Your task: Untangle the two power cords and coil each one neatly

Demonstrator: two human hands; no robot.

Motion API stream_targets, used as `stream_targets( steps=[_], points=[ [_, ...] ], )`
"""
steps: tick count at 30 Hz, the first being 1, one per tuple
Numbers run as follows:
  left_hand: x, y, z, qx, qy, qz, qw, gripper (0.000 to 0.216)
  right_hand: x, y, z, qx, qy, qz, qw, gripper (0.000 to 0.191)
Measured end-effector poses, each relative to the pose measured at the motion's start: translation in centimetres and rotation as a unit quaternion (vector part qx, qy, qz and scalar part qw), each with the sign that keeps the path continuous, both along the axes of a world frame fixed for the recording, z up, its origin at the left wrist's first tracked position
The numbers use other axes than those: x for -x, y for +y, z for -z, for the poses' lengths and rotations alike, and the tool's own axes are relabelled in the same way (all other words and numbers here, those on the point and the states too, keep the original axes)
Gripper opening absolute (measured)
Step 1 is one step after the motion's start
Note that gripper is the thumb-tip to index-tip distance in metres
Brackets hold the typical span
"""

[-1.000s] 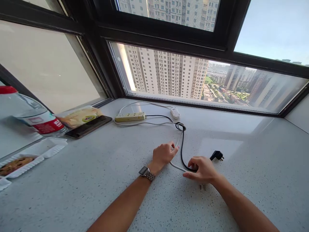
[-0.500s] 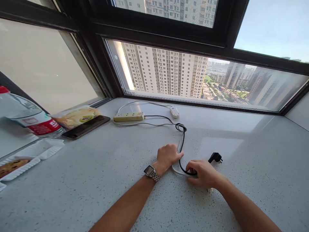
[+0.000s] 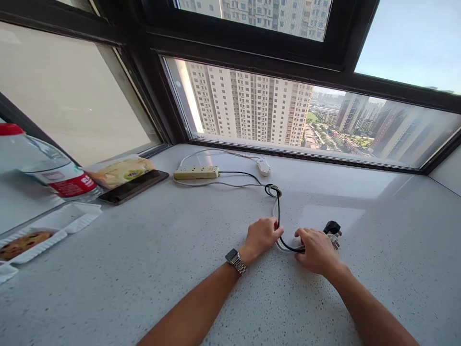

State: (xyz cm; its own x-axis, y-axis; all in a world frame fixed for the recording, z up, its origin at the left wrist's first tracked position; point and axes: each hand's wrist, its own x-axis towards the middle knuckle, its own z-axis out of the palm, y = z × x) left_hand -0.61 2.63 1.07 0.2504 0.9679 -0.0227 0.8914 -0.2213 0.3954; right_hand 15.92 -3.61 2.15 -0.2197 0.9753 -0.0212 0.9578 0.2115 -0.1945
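Note:
My left hand, with a watch on its wrist, is closed on a black cord and a white cord lying side by side. To its right, my right hand grips both cords close to their ends. Just past that hand, a black plug and a white plug stick out side by side. Farther back the cords cross in a loose loop. Beyond the loop they run to a pale yellow power strip and a small white switch or socket piece. The fingers partly hide the cords.
On the left are a red-capped plastic bottle, a phone, a food packet and a white plastic tray with a cookie. A dark window frame borders the speckled white counter at the back.
My right hand has moved slightly right and up, and the white plug now shows beside the black one. My left hand has shifted a little right along the cords.

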Motion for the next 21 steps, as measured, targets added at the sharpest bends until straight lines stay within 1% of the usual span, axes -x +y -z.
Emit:
stream_targets(
  steps=[2, 3, 5, 6, 7, 8, 11, 12, 13, 14, 15, 17, 19, 21],
  points=[
    [-0.1, -0.1, 0.2, -0.004, -0.007, 0.018, 1.0, 0.029, 1.3, -0.6, 0.4, -0.002, 0.019, -0.018, 1.0, 0.043],
    [-0.1, -0.1, 0.3, -0.006, -0.014, 0.032, 0.999, 0.031, 1.9, -0.8, 0.7, -0.004, 0.023, -0.02, 1.0, 0.044],
    [0.2, 0.1, 0.5, -0.009, -0.035, 0.064, 0.997, 0.038, 2.5, -1.0, 1.0, -0.006, 0.016, -0.017, 1.0, 0.036],
    [0.4, 0.4, 0.6, -0.012, -0.05, 0.067, 0.996, 0.043, 2.5, -1.0, 1.1, -0.007, 0.011, -0.025, 1.0, 0.03],
    [0.7, 0.7, 0.7, -0.021, -0.067, 0.056, 0.996, 0.047, 2.4, -1.0, 1.0, -0.009, 0.01, -0.042, 0.999, 0.027],
    [1.1, 1.0, 0.7, -0.036, -0.085, 0.029, 0.995, 0.047, 2.0, -1.0, 0.9, -0.013, 0.015, -0.071, 0.997, 0.03],
    [2.5, 2.2, 0.7, -0.095, -0.133, -0.099, 0.982, 0.035, 0.4, -0.9, -0.1, -0.021, 0.07, -0.178, 0.981, 0.047],
    [2.9, 2.6, 0.7, -0.109, -0.143, -0.131, 0.975, 0.036, -0.1, -1.0, -0.5, -0.018, 0.098, -0.206, 0.974, 0.05],
    [3.3, 2.9, 0.7, -0.113, -0.15, -0.15, 0.971, 0.039, -0.6, -0.9, -0.8, -0.012, 0.126, -0.229, 0.965, 0.052],
    [3.6, 3.1, 0.7, -0.112, -0.157, -0.154, 0.969, 0.041, -0.9, -0.9, -1.0, 0.0, 0.152, -0.249, 0.956, 0.053],
    [3.8, 3.3, 0.8, -0.107, -0.169, -0.144, 0.969, 0.04, -1.2, -0.9, -1.2, 0.014, 0.173, -0.265, 0.948, 0.053],
    [4.1, 3.6, 1.1, -0.091, -0.208, -0.104, 0.968, 0.038, -1.4, -0.7, -1.4, 0.043, 0.191, -0.287, 0.938, 0.052],
    [4.1, 3.8, 1.5, -0.078, -0.26, -0.069, 0.96, 0.036, -1.4, -0.6, -1.5, 0.074, 0.172, -0.289, 0.939, 0.049],
    [4.1, 4.0, 1.9, -0.074, -0.296, -0.059, 0.951, 0.034, -1.3, -0.6, -1.7, 0.115, 0.133, -0.265, 0.948, 0.041]
  ],
)
